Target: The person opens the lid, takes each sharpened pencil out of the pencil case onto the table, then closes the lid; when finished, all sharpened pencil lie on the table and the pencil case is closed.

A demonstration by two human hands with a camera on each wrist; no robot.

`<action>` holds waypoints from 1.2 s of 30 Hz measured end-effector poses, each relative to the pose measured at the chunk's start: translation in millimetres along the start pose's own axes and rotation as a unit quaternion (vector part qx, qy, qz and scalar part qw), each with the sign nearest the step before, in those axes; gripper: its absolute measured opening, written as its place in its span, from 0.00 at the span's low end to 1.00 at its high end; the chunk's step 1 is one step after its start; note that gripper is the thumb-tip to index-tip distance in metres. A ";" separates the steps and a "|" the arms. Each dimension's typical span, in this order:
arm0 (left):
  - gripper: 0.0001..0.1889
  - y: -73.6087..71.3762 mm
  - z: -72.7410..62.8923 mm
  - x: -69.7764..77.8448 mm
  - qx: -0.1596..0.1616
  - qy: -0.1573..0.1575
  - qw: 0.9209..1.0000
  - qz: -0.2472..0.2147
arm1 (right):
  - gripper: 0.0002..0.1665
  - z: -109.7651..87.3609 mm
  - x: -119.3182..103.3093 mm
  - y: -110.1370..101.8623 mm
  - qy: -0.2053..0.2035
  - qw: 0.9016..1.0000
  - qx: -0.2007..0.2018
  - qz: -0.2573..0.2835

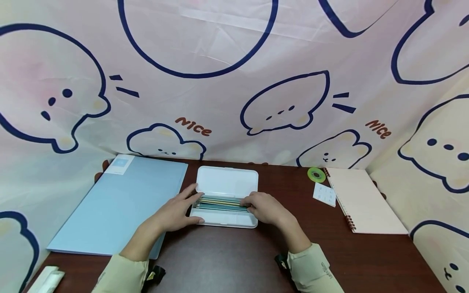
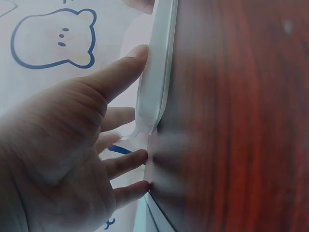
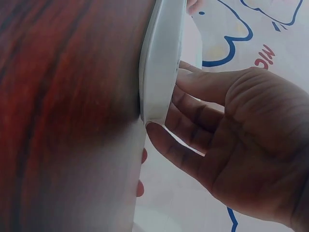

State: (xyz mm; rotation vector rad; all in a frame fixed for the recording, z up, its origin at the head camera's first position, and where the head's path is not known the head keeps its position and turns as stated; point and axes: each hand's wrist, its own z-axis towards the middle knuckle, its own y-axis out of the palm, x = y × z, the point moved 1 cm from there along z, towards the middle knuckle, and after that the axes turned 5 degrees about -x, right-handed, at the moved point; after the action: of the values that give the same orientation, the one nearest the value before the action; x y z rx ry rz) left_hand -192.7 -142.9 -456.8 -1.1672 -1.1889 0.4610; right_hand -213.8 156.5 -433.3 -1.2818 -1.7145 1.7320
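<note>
A white pencil case [image 1: 227, 220] lies open on the table, its lid [image 1: 227, 179] tipped back. Several pencils [image 1: 220, 202], green and yellowish, lie lengthwise in its tray. My left hand [image 1: 176, 211] spreads around the case's left end, thumb at the front edge and forefinger near the pencils' left tips. In the left wrist view, the left hand [image 2: 72, 140] has its fingers extended beside the case wall [image 2: 153, 72]. My right hand [image 1: 264, 206] reaches over the right end, fingers bent at the pencils. In the right wrist view, the case wall [image 3: 161, 63] hides part of the right hand's fingertips [image 3: 154, 128].
A light-blue folder [image 1: 124, 203] lies left of the case. To the right are a spiral notebook [image 1: 366, 201], a green round roll [image 1: 316, 175] and a small white card [image 1: 324, 194]. A white wrapped item [image 1: 47, 280] lies at the near left. A patterned cloth [image 1: 220, 101] stands behind the table.
</note>
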 end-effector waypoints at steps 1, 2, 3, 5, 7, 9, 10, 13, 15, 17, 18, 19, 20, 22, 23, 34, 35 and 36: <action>0.44 0.1 -0.3 0.4 0.004 -0.005 1.000 -0.003 | 0.18 -0.3 0.2 0.2 0.000 1.000 -0.001 0.001; 0.45 0.4 -0.3 0.6 0.007 -0.011 1.000 -0.005 | 0.18 -0.5 0.2 0.1 0.000 1.000 -0.001 0.002; 0.47 0.5 -0.4 0.7 0.011 -0.019 1.000 -0.008 | 0.18 -0.8 0.2 -0.1 -0.003 1.000 -0.001 0.003; 0.50 0.7 -0.4 1.3 0.016 -0.034 0.999 -0.022 | 0.18 -1.0 0.4 0.0 -0.005 1.000 -0.002 0.002; 0.52 0.9 -0.1 1.6 0.016 -0.045 0.999 -0.026 | 0.17 -0.8 0.6 -0.2 -0.007 1.000 -0.003 0.001; 0.53 0.8 -0.2 1.3 0.016 -0.047 0.998 -0.027 | 0.17 -0.4 1.0 0.1 -0.007 1.000 -0.005 0.000; 0.52 0.7 -0.3 1.2 0.014 -0.045 0.999 -0.027 | 0.17 -0.2 1.2 0.3 -0.005 1.000 -0.006 -0.001; 0.52 0.2 -1.0 1.0 -0.003 -0.029 1.000 -0.009 | 0.17 -0.2 1.4 0.4 -0.006 1.000 -0.005 -0.001; 0.55 0.0 -1.2 0.7 -0.019 -0.021 1.000 -0.005 | 0.17 0.0 1.5 0.5 -0.005 1.000 -0.004 0.000; 0.56 0.0 -1.0 0.7 -0.032 -0.015 0.999 -0.002 | 0.17 0.1 1.5 0.4 -0.005 1.000 -0.004 0.000; 0.57 0.2 -0.7 0.5 -0.037 -0.017 0.999 -0.002 | 0.17 0.2 1.5 0.3 -0.004 1.000 -0.005 0.001; 0.57 0.4 -0.2 0.3 -0.038 -0.017 0.999 -0.002 | 0.17 0.4 1.6 0.1 -0.004 1.000 -0.005 0.002; 0.57 0.4 0.2 0.2 -0.037 -0.018 0.999 -0.001 | 0.17 0.6 1.6 -0.2 -0.004 1.000 -0.005 0.002; 0.56 0.4 0.8 -0.5 -0.033 -0.020 0.999 0.003 | 0.17 0.9 1.5 -0.9 -0.003 1.000 -0.005 0.003; 0.56 0.4 1.0 -0.8 -0.031 -0.022 0.999 0.005 | 0.17 1.0 1.5 -1.3 -0.003 1.000 -0.005 0.002; 0.53 -0.4 0.2 0.5 -0.029 -0.028 0.999 0.003 | 0.12 0.5 1.5 0.8 0.008 1.000 0.003 -0.009; 0.53 -0.4 0.0 0.5 -0.030 -0.029 0.999 0.002 | 0.12 0.3 1.2 0.7 0.007 1.000 0.004 -0.010; 0.53 -0.4 -0.3 0.6 -0.031 -0.030 0.999 0.001 | 0.12 0.1 0.8 0.4 0.006 1.000 0.005 -0.010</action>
State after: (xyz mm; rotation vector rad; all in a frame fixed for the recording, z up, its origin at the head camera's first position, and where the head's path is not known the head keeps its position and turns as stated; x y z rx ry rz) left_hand -192.3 -142.7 -456.2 -1.2144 -1.2609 0.4671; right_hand -214.2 157.0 -434.0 -1.2643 -1.7035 1.7169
